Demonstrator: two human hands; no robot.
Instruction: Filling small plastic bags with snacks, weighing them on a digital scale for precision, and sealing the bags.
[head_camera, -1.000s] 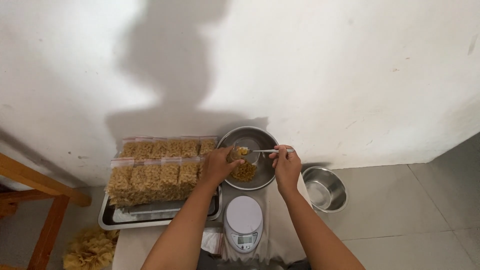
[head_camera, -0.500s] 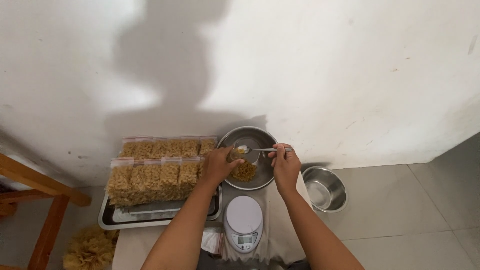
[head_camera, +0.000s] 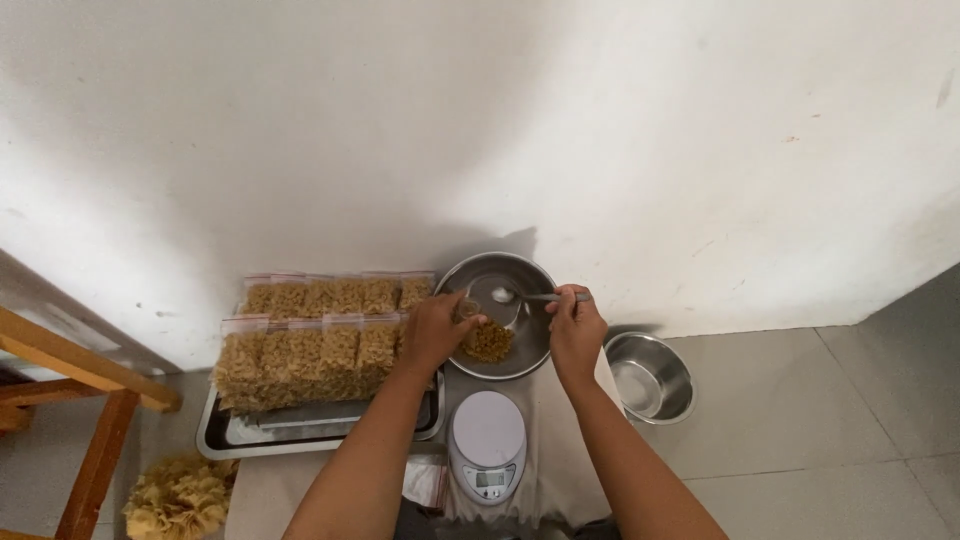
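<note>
Flanking the bowl (head_camera: 520, 345): packed bags (head_camera: 320, 345), scale (head_camera: 487, 445); right hand (head_camera: 577, 330) grasps spoon (head_camera: 525, 296), left hand (head_camera: 437, 333) pinches bag (head_camera: 467, 308).

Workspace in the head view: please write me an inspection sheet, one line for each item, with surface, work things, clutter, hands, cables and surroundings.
Surface: low table under a pale cloth, set against a white wall.
Work things: steel bowl holding a small heap of yellow-brown pieces; spoon lying over the bowl; small clear bag at the bowl's edge; round white scale in front, nothing on it.
Clutter: metal tray with two rows of filled clear bags; second steel bowl on the floor.
Hands: left hand holds the small bag; right hand grips the spoon handle.
Cables: nothing seen.
Surroundings: grey tiled floor, wooden frame, yellow fibrous bundle.
</note>
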